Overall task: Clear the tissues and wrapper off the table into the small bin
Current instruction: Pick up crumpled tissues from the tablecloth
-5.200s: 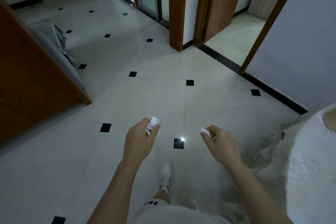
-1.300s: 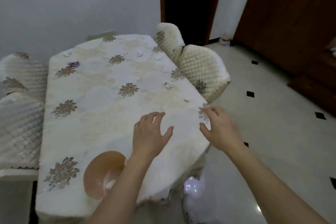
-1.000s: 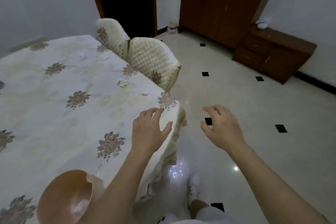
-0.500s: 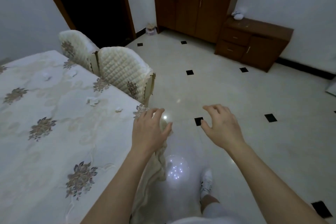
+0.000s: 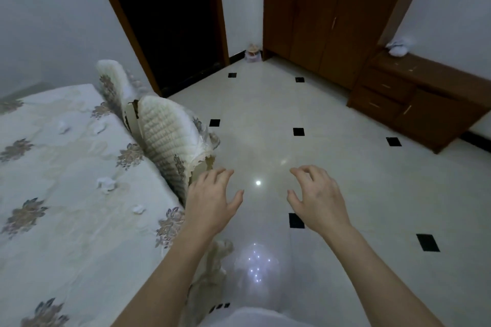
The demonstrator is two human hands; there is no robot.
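Observation:
A table (image 5: 66, 233) under a white floral cloth fills the left side. Several crumpled white tissues lie on it: one (image 5: 106, 184) near the middle, a small one (image 5: 138, 209) close to the right edge, and two farther back (image 5: 63, 127) (image 5: 98, 128). My left hand (image 5: 211, 200) hovers empty, fingers spread, just off the table's right edge. Over the tiled floor my right hand (image 5: 317, 198) is held open and empty too. No bin or wrapper is in view.
Two quilted chairs (image 5: 170, 141) (image 5: 111, 85) stand against the table's right side. Beyond them is a dark doorway (image 5: 170, 16). A brown wardrobe (image 5: 329, 13) and low drawer unit (image 5: 414, 98) line the far right wall. White floor tiles with black squares (image 5: 265, 141) spread ahead.
My view has swung right along the table's side; the orange bowl has left the frame. Both hands held tissue 5 s ago; they have been empty since 1.3 s ago.

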